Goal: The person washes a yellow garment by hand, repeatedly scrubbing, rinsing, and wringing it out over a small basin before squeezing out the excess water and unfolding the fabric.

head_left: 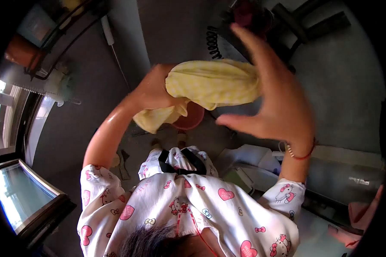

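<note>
Left grip [158, 88] clutches yellow cloth [212, 83]; right grip [281, 100] spreads wide at its right edge.

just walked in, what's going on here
A person is handling a bunched, yellow-and-white checked cloth. The left hand grips it, with a loose end hanging below. The right hand is open, thumb and fingers spread, at the cloth's other end; whether it touches is unclear. A pink basin shows partly behind the cloth, lower down.
</note>
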{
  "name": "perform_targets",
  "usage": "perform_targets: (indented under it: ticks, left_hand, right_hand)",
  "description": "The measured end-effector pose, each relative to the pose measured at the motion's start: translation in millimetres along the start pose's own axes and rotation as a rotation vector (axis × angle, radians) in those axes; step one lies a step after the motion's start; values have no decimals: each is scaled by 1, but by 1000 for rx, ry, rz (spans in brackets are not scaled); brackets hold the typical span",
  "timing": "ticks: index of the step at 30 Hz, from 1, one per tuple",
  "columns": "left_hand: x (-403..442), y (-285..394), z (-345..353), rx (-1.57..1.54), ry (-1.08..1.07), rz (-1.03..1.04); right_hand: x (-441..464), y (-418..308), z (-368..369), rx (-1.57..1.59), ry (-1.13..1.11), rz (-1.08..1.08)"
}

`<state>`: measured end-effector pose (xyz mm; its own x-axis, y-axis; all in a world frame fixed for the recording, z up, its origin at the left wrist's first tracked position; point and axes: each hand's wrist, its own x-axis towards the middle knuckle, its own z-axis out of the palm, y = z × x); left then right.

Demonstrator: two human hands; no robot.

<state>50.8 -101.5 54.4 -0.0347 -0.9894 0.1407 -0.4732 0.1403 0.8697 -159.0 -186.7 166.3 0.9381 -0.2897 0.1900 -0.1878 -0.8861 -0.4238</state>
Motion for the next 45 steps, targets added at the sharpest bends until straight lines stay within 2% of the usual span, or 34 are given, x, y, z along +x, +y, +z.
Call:
perform_targets:
  ticks: [1, 3, 4, 5, 6, 7, 8, 10, 11, 12, 13, 14, 15, 17, 18, 22, 24, 26, 27, 29, 30, 31, 32, 34, 35, 36, 38, 39, 40, 41, 42, 43, 44, 45]
  left_hand:
    - [0, 17, -5, -5, -13, -1]
    - [-2, 47, -11, 338, 11, 118]
    - [-5, 53, -10, 338, -5, 124]
    - [-7, 58, -9, 429, 138, 203]
    - [-11, 61, -9, 520, 289, 279]
    - [-18, 64, -10, 695, 255, 242]
    - [-19, 63, -10, 703, 259, 241]
    - [-23, 59, -9, 727, 334, 350]
    - [-28, 67, -17, 582, 144, 145]
    - [-29, 60, -27, 586, 146, 145]
    - [-26, 48, -41, 360, 128, 260]
    - [-20, 42, -49, 131, 99, 376]
    - [-11, 27, -63, 111, 55, 390]
    - [3, 1, -66, -164, -9, 423]
    - [9, -8, -57, -345, -68, 375]
    - [22, -33, -2, -986, -255, 190]
    - [24, -33, 26, -1171, -326, 123]
    - [25, -22, 41, -1216, -381, 53]
    - [26, -13, 43, -1189, -402, 14]
    - [29, 5, 39, -1026, -459, -70]
    - [32, 20, 30, -841, -567, -126]
    - [34, 15, 33, -685, -580, -291]
    - [35, 14, 35, -692, -593, -293]
    - [35, 12, 36, -168, -499, -325]
    - [29, -11, 53, -33, -372, -320]
    - [29, -15, 57, -37, -376, -335]
    - [31, -22, 66, 636, -191, -204]
    - [36, -64, 80, 577, -176, -133]
    - [33, -80, 87, 574, -174, -139]
    - [32, -90, 90, 654, -139, -55]
    - [32, -101, 92, 734, -101, 26]
    - [28, -114, 90, 775, 17, 257]
    - [24, -119, 88, 770, 15, 241]
    - [22, -123, 86, 810, 32, 350]
  right_hand:
    - [4, -5, 14, -70, -5, 33]
    - [13, -15, 43, -211, -23, 98]
    - [19, -10, 55, 17, -106, 232]
    - [21, 2, 64, 15, -97, 239]
    - [25, 14, 73, 64, 4, 153]
    - [27, 21, 77, 112, 101, 63]
    - [30, 21, 75, 112, 104, 54]
    - [35, 21, 69, -316, 349, -224]
    - [38, 17, 63, -313, 352, -226]
    - [43, 11, 54, -546, 509, -440]
    - [47, 8, 46, -783, 662, -657]
    - [41, 6, 37, -790, 666, -652]
    - [43, 3, 34, -835, 674, -768]
    - [52, -6, 26, -901, 614, -949]
    - [56, -9, 24, -906, 613, -949]
    - [87, -18, 27, -830, 755, -1174]
    - [89, -14, 26, -730, 690, -1005]
    - [84, -3, 20, -686, 605, -834]
    - [80, 2, 6, -853, 412, -767]
    - [64, -7, 2, -1044, -74, -379]
    - [56, -5, 7, -1044, -81, -360]
    - [47, 1, 18, -969, -162, -180]
    - [38, 7, 29, -886, -244, -5]
    - [20, 21, 51, -695, -306, 115]
    - [14, 30, 66, -578, -315, 229]
    - [10, 44, 83, -454, -326, 340]
    - [1, 76, 131, -99, -155, 499]
    - [-5, 91, 161, -92, -161, 496]
    - [-9, 106, 193, 170, -109, 639]
    - [-11, 116, 218, 427, -55, 777]
    - [-15, 115, 238, 620, 41, 772]
    - [-13, 105, 242, 787, 74, 827]
    - [-13, 95, 247, 958, 108, 885]
    - [-12, 92, 250, 964, 95, 886]
